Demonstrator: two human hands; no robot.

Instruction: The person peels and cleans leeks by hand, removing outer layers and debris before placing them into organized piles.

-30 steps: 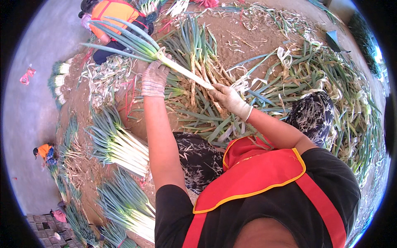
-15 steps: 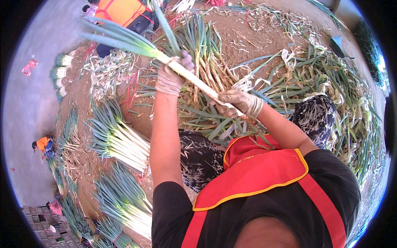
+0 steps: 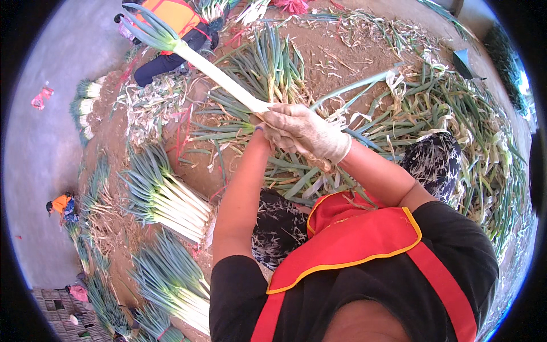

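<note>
Far to the left of the hands and below them, at the edge of the view, stand grey box-like shapes (image 3: 60, 310), too small to tell whether they hold anything.

The right hand (image 3: 310, 132), in a pale glove, is closed round the lower end of a green onion (image 3: 223, 77), its back turned upward and its forearm coming in from the lower right. The left hand (image 3: 276, 138) is tucked in just beside and beneath it, mostly hidden, so I cannot tell whether it grips or rests. Its forearm rises from below, and the two wrists lean toward each other.

The green onion runs on a slant from the hands to the upper left, long axis nearly straight, with the bare white stalk nearest the fingers and the green leaves at the far end. Its lower tip is hidden in the right hand.

Just beyond the hands lies a loose bunch of onions (image 3: 276, 65), leaves pointing away. To the right of the right hand spreads a heap of leaves (image 3: 478, 142). Left of the left forearm lies a bundle of white-stalked onions (image 3: 174, 196), with a second bundle (image 3: 171, 279) nearer the body. Below the hands is a red apron (image 3: 353, 233). Past the leaf tips, a co-worker in an orange vest (image 3: 179, 17) is bent low.
</note>
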